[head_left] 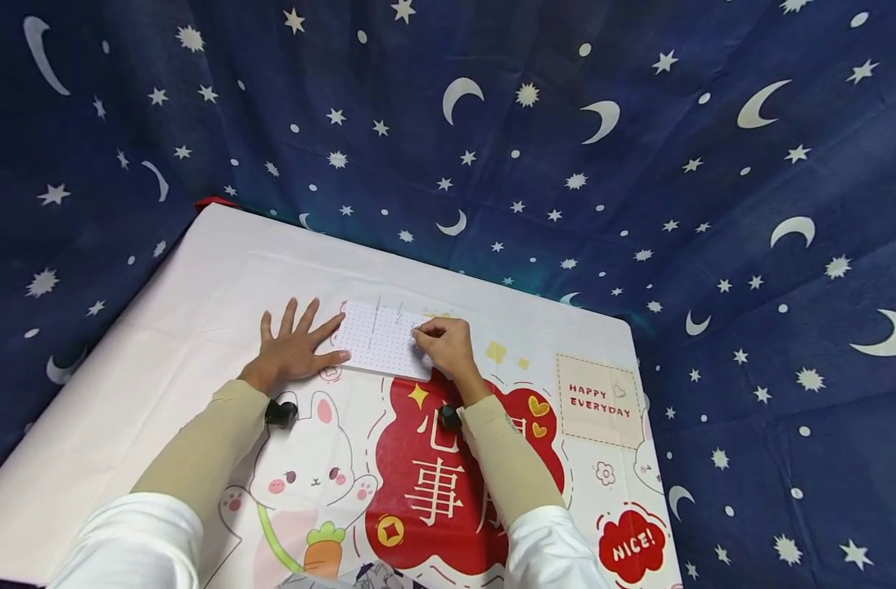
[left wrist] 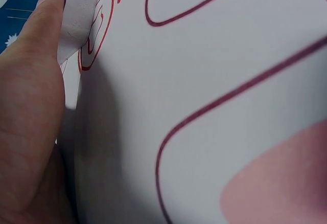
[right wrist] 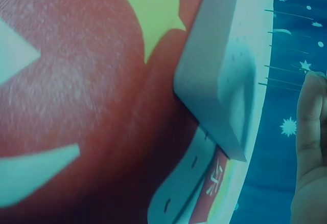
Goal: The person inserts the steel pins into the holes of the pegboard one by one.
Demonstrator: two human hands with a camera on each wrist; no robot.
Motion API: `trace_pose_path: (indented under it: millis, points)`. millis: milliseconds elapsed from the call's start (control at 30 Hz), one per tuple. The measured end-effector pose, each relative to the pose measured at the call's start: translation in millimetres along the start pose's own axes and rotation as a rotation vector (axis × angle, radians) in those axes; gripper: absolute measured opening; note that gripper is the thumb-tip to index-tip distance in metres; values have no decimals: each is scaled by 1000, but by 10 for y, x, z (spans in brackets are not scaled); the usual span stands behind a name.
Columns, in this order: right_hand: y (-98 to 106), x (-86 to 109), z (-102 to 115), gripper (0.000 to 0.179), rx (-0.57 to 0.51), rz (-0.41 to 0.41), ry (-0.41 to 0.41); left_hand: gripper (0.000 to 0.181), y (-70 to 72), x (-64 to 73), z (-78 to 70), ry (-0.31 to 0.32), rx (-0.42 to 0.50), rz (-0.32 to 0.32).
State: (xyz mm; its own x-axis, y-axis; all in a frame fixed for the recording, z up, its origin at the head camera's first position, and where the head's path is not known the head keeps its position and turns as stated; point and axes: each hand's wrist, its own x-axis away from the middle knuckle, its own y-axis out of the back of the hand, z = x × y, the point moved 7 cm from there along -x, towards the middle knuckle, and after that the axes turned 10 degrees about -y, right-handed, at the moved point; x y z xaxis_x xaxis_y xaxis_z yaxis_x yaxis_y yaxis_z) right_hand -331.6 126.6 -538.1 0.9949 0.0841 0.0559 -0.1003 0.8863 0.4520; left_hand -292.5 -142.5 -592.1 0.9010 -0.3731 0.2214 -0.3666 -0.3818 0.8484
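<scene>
A white foam block (head_left: 381, 353) with a dotted grid on top lies flat on the printed table cover. Thin needles (head_left: 375, 323) stand up out of it, several of them showing side-on in the right wrist view. My left hand (head_left: 289, 348) is spread with straight fingers at the block's left end, its thumb against the near left corner and index fingertip at the far one. Over the right part of the block, my right hand (head_left: 448, 343) has thumb and index finger pinched together at a needle (right wrist: 282, 85). The fingers hide most of that needle's upper end.
The table cover (head_left: 219, 303) carries a rabbit drawing, a red patch with lettering and small prints. A dark blue curtain (head_left: 521, 164) with moons and stars hangs behind the table and along its sides. Some dark printed material (head_left: 377, 575) lies at the near edge.
</scene>
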Motion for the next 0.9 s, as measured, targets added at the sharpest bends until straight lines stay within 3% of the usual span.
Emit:
trace_pose_path:
  millis: [533,900]
  points:
    - [-122,-9,-42,11,105,-33,28,90,2,-7,-10,7,11,-4]
    - [-152,10,-50,13,143,-32,-25,90,31,11,-40,3,10,-16]
